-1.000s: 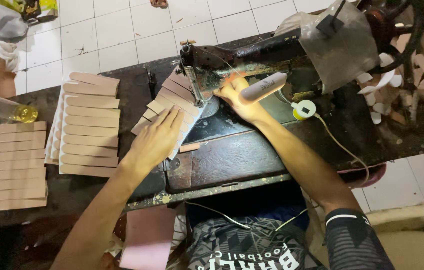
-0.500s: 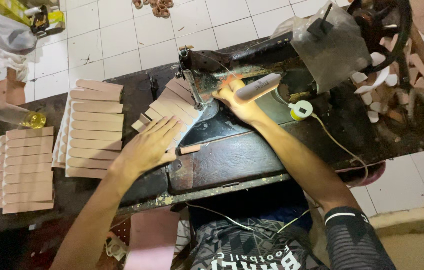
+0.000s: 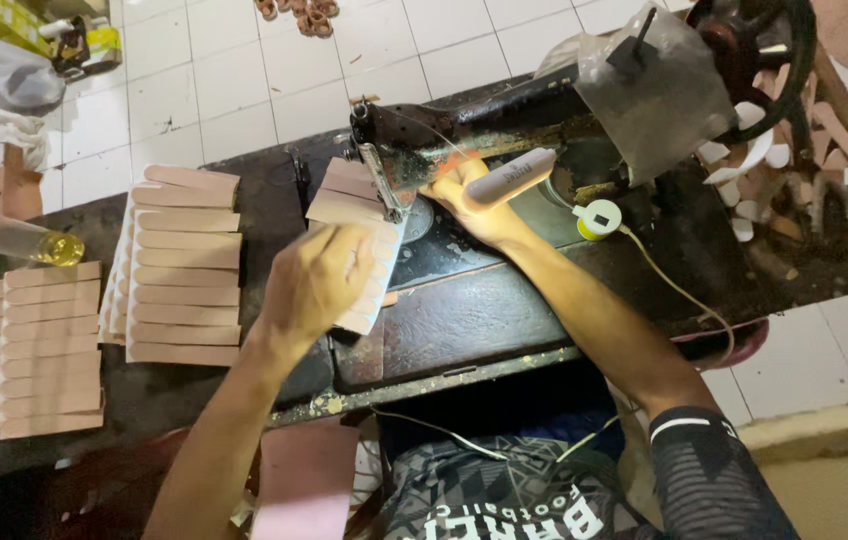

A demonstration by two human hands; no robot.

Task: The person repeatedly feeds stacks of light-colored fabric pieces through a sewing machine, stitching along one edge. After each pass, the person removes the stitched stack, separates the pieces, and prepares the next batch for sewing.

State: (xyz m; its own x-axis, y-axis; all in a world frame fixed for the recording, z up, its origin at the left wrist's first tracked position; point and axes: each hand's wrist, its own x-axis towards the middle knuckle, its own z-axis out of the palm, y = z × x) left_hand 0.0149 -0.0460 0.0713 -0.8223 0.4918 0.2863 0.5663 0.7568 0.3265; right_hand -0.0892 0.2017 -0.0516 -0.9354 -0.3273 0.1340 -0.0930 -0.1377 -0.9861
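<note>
The left hand point(image 3: 316, 280) grips a chain of tan strips point(image 3: 359, 215), fingers curled, keeping it taut. At two o'clock, the right hand point(image 3: 466, 195) presses strips flat beside the sewing machine point(image 3: 504, 125) needle, fingers spread narrow.

- Open dark table point(image 3: 244, 390) surface between the two stacks of tan strips, narrow, passable only lengthwise.
- Left edge blocked by the near stack point(image 3: 49, 350); further in, by the larger stack point(image 3: 184, 265).
- Bottle of yellow oil point(image 3: 14, 240) lying just beyond the near stack, closing that corner.
- Centre taken by the chain of sewn strips point(image 3: 354, 205) under the left hand point(image 3: 319, 280).
- Behind, barred by the sewing machine point(image 3: 504, 130), with the right hand point(image 3: 469, 195) and white tube lamp point(image 3: 509, 178) against it.
- Free patch on the machine bed point(image 3: 464, 320), between forearms.
- Right side cluttered with offcuts point(image 3: 774, 190) and a trailing cord point(image 3: 674, 290).
</note>
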